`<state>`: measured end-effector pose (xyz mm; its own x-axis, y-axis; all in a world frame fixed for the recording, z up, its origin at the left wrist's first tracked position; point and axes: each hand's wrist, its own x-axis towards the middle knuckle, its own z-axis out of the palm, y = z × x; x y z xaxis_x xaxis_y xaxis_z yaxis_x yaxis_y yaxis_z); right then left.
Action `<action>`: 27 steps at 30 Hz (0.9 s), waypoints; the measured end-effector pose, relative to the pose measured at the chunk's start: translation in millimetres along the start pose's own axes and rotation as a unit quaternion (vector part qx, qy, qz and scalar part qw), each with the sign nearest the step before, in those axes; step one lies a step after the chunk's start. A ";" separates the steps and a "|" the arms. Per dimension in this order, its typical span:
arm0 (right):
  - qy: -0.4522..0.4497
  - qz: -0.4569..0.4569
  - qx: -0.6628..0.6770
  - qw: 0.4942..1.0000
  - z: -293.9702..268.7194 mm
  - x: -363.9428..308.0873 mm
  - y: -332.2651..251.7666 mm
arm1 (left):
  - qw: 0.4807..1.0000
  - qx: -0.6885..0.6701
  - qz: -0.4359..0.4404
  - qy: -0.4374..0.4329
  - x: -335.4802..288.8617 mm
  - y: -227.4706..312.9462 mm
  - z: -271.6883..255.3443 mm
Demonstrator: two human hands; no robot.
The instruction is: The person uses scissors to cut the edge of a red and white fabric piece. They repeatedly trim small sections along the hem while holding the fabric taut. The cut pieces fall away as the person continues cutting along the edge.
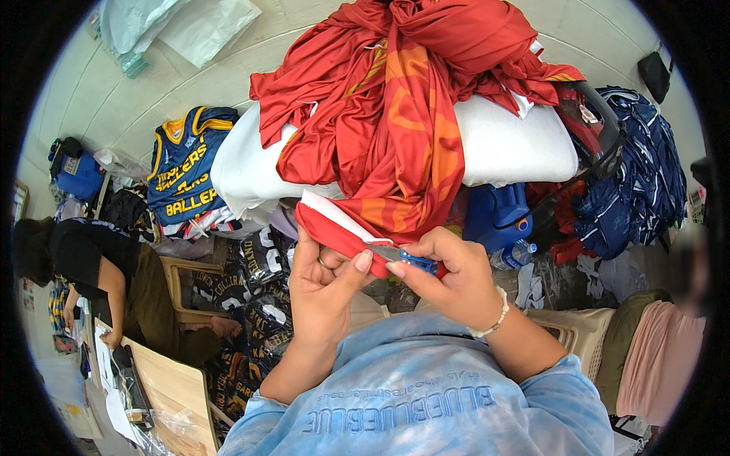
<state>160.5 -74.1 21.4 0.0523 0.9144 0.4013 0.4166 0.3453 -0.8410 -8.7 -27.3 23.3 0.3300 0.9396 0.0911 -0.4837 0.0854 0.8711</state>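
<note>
My left hand point(323, 275), with a ring on one finger, pinches the edge of a red fabric piece with a white inner side point(334, 216). In my right hand point(445, 266), which wears a beaded bracelet, is a pair of blue-handled thread snips point(417, 261). Their metal blades point left and lie against the red edge by my left thumb. The held piece runs up into a large heap of red and orange fabric point(422, 129). That heap is draped over a white padded board point(517, 140). Part of the snips' handle is hidden by my right fingers.
Navy jerseys point(190, 163) lie left of the board, and dark blue garments point(635, 175) are piled at the right. A blue jug point(490, 216) and a water bottle point(515, 255) stand below the board. A co-worker point(91, 262) bends over a wooden panel point(167, 387) at the left.
</note>
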 end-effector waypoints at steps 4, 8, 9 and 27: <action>-0.022 0.010 0.007 1.000 -5.4 0.2 4.4 | 1.000 0.007 0.001 0.012 1.7 -1.9 -1.7; -0.040 0.070 0.150 0.985 3.8 -2.9 12.7 | 1.000 -0.004 -0.003 0.020 5.5 -4.7 -3.8; -0.037 0.085 0.190 0.977 7.5 -4.1 14.3 | 1.000 -0.009 -0.008 0.028 5.7 -6.1 -2.9; -0.273 -0.142 0.030 0.951 21.6 -16.3 13.3 | 0.962 0.231 -0.144 0.006 22.2 -49.8 -75.6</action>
<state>145.6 -79.9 -4.3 -0.5400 0.7509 0.3802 0.2909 0.5904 -0.7529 -38.5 14.3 -54.6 0.3846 0.9036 -0.1887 0.0397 0.1881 0.9814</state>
